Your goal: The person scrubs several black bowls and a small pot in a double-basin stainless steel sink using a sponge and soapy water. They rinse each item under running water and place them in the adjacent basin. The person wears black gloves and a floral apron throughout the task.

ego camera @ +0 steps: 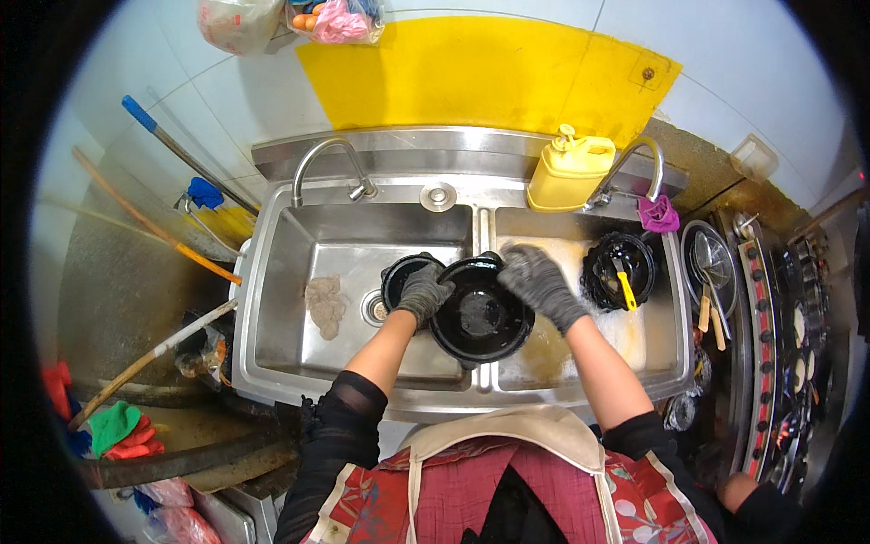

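My left hand, in a grey knit glove, grips where two black pots meet. The smaller black pot lies over the left basin, partly hidden by that hand. To its right the larger black pot is held over the sink divider, its wet, shiny inside facing up. My right hand, gloved alike and blurred, is at the larger pot's right rim. Its fingers look curled, but whether they hold something is unclear. In the right basin, several stacked black pots stand in suds with a yellow-handled tool in the top one.
A brownish cloth lies in the left basin near the drain. Two faucets and a yellow jug stand along the back. Strainers and a stove are at right; long poles lean at left.
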The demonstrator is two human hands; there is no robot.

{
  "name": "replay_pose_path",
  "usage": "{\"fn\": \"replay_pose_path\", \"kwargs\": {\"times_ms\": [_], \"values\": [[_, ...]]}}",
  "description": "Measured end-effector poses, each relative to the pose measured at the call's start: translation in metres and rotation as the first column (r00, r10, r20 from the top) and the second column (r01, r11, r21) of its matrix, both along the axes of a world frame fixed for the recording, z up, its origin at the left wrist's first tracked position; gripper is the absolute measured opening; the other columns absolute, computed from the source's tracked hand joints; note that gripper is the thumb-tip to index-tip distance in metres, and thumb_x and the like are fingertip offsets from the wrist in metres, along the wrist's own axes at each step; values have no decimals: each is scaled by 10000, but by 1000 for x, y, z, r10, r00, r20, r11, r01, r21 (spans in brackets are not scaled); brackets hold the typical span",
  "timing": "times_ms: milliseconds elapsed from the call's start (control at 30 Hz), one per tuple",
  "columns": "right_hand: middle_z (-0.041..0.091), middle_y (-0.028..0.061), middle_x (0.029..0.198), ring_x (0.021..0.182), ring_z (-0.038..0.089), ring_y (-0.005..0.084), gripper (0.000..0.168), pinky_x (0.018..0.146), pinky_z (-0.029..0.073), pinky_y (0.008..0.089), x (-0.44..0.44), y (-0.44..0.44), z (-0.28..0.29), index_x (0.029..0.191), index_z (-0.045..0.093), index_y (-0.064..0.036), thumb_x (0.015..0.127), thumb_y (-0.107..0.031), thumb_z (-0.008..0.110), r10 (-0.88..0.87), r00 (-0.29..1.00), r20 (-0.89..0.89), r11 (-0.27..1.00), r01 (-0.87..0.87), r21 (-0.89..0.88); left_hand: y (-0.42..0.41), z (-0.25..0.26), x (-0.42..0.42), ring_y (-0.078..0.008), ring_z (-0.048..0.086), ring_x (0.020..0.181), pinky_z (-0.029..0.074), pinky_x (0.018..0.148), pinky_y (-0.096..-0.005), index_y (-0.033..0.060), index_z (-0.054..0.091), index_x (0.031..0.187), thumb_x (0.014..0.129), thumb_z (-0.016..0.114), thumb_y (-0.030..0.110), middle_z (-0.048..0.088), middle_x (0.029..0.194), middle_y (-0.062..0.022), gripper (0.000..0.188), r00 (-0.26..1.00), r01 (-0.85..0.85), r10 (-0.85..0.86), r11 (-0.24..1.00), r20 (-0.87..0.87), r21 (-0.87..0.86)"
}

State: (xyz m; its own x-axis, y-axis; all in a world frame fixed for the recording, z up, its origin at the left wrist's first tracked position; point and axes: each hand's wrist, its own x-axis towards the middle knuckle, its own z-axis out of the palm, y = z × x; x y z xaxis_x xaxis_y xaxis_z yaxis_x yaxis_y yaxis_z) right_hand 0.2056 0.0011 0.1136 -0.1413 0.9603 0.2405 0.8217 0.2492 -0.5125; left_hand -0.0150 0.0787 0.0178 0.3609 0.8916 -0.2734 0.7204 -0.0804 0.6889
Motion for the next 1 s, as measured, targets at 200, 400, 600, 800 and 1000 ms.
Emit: {"fn": "replay_pose_path", "kwargs": {"times_ms": [200, 400, 600, 800, 1000], "values": [[549, 172, 1154, 1026, 537, 378, 589, 891, 427, 483, -69, -33, -63, 1292, 383, -66, 765, -275, 541, 316, 886, 339, 935, -229, -270, -10, -2, -4, -283, 585, 945, 437, 830, -369, 34, 585, 1068, 762, 643, 214, 623, 999, -180, 360, 995, 56, -56, 998, -85, 2], [629, 165, 964, 938, 590, 319, 420, 786, 478, 424, -30, -5, -19, 1116, 529, -46, 753, -246, 591, 418, 759, 499, 808, -61, -586, -40, -13, -22, -247, 607, 881, 457, 806, -337, -26, 592, 1025, 769, 640, 203, 649, 946, -143, 347, 898, 80, 66, 948, 435, -309], [557, 160, 1038, 970, 540, 306, 427, 798, 468, 428, -74, 23, -33, 1178, 467, -55, 783, -178, 569, 257, 924, 284, 963, -268, 0, -26, -52, 10, -322, 584, 952, 461, 819, -369, 40, 576, 1092, 762, 595, 257, 613, 1021, -199, 394, 976, 217, -219, 969, 6, 120], [595, 144, 944, 878, 550, 331, 273, 762, 454, 446, -14, 44, -28, 1046, 549, -112, 798, -225, 558, -65, 906, 419, 993, 99, -60, -48, -43, 5, -364, 588, 902, 465, 802, -407, 28, 604, 979, 719, 590, 281, 617, 924, -230, 363, 963, -120, 122, 993, 240, -23], [568, 149, 990, 928, 524, 330, 478, 811, 443, 423, -72, 26, -22, 1187, 478, -111, 736, -189, 619, 209, 911, 356, 977, -178, -116, -50, -38, 16, -367, 585, 900, 462, 797, -415, 28, 607, 960, 718, 584, 272, 620, 921, -223, 344, 956, -146, 116, 985, 271, 94]]}}
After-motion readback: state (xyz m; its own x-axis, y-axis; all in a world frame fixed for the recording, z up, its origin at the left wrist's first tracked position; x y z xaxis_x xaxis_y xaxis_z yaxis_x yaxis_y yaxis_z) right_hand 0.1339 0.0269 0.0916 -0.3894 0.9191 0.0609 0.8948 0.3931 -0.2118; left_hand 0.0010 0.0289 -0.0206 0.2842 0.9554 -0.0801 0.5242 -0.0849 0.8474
